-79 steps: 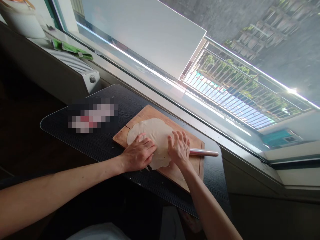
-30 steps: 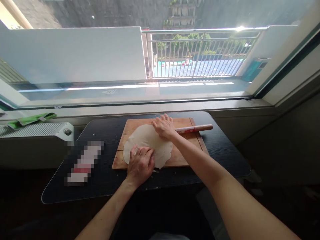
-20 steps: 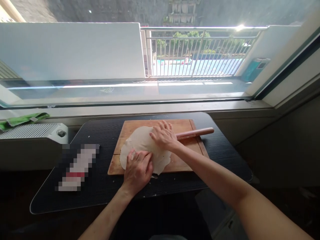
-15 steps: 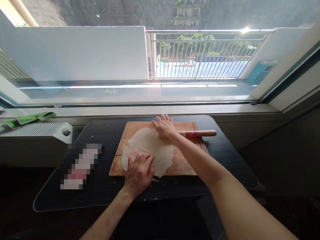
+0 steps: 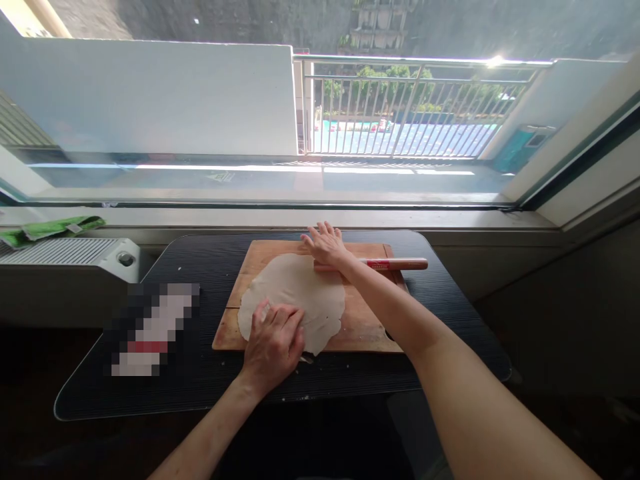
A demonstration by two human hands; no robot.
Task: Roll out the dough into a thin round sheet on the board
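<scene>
Dark ribbed tabletop [image 5: 350, 381] under a wide window, carrying a rectangular wooden board [image 5: 371, 327].

On the board lies a thin, round sheet of pale dough [image 5: 295, 293]. Your left hand [image 5: 274, 337] is flat, palm down, fingers extended and slightly spread on the sheet's near edge, wrist over the board's front edge. Your right arm reaches across the board; your right hand [image 5: 326, 244] lies uncurled, fingers straight, pressing on the slim wooden rolling pin with a red label [image 5: 400, 264] at the dough's far edge. Neither hand grips anything.
</scene>
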